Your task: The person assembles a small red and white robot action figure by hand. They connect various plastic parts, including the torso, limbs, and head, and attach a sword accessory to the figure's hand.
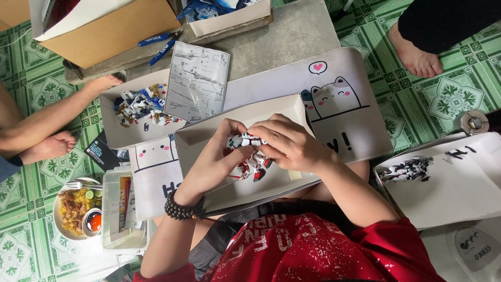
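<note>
I am pinching a small white-and-red robot model figure (249, 155) between the fingertips of both hands, my left hand (216, 156) gripping it from the left with the thumb pressing on its upper part, my right hand (289, 143) closing over its top from the right. The figure is hanging above the middle of a shallow white cardboard box lid (198, 137) that is resting on my lap; its long axis is running from the pinched end near my fingertips down toward my body, with the red pieces pointing toward me, though my fingers are hiding much of it. A dark bead bracelet (182, 209) is sitting on my left wrist. Under the lid is lying a pale mat printed with a cartoon cat (334, 96) and a pink heart bubble. Just beyond the lid's far left corner, a folded grey-and-white instruction sheet (199, 81) is leaning over a second white tray (112, 133) holding loose blue, white and gold model parts (140, 104). Farther off, blue-handled nippers (159, 43) are lying on the concrete slab beside a brown cardboard box (112, 28). To my right, another assembled white-and-black model (407, 168) is lying on a white board. To my left are sitting a clear plastic case (122, 209) and a plate of fried rice (73, 208). Other people's bare feet are resting on the green patterned tiles at both sides, leaving the lid's inside as my open room.
</note>
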